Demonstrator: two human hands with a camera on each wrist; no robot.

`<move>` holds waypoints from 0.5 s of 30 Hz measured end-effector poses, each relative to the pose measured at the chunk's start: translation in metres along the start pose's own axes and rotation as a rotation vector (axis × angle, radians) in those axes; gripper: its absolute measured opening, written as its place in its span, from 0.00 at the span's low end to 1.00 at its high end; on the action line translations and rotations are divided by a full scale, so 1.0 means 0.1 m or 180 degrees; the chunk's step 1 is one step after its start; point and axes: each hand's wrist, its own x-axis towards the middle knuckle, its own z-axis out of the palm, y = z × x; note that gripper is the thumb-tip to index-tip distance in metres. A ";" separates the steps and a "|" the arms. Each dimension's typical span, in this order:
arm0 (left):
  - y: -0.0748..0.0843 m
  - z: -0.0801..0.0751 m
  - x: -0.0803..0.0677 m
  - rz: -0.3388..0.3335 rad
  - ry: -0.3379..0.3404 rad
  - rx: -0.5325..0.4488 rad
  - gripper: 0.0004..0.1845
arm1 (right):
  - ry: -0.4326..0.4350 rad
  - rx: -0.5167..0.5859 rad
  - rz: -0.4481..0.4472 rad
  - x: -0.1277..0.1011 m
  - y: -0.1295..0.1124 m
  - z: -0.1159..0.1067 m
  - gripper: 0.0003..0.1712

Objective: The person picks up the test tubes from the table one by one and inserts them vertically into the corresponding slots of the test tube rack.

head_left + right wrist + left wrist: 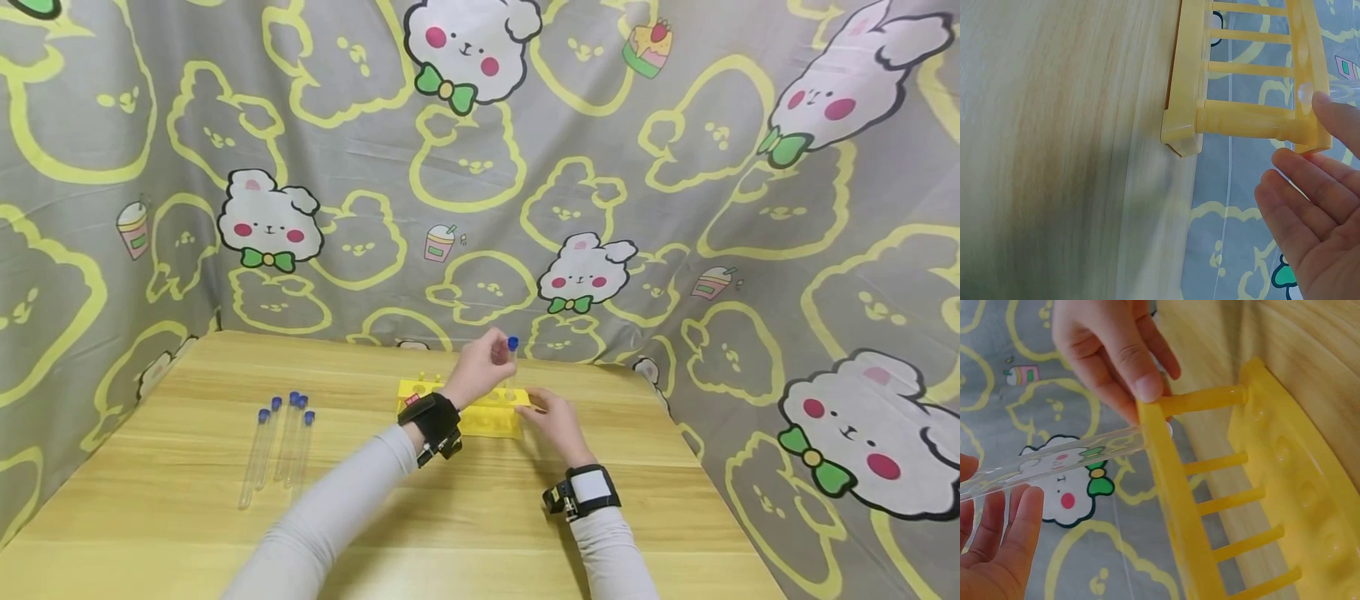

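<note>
On the wooden tabletop point(187, 517), toward its left side, four clear test tubes point(279, 446) with blue caps are lying side by side, well apart from the hands. Further right, one yellow tube rack point(491, 415) is standing near the tabletop's far edge. Above the rack, the left hand point(480, 367) is pinching a fifth blue-capped tube point(512, 367) with curled fingers, and is holding it upright with its lower end entering a hole at the rack's right end; the left wrist view is showing the clear tube point(1054, 464) meeting the rack's top plate point(1175, 506). At the rack's right end, the right hand point(551, 421) is resting with nearly straight fingers point(1310, 187) against the frame, gripping nothing.
</note>
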 end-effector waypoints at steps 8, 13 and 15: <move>-0.11 0.09 0.02 -0.0082 -0.0051 0.0133 0.10 | 0.0014 -0.0032 -0.0024 0.01 0.02 0.01 0.29; -0.15 0.15 0.03 -0.0089 -0.0081 0.0270 0.10 | 0.0040 -0.0029 -0.0071 0.01 0.01 0.01 0.29; -0.16 0.17 0.02 -0.0107 -0.0108 0.0308 0.11 | 0.0054 -0.0013 -0.0091 0.01 0.01 0.01 0.28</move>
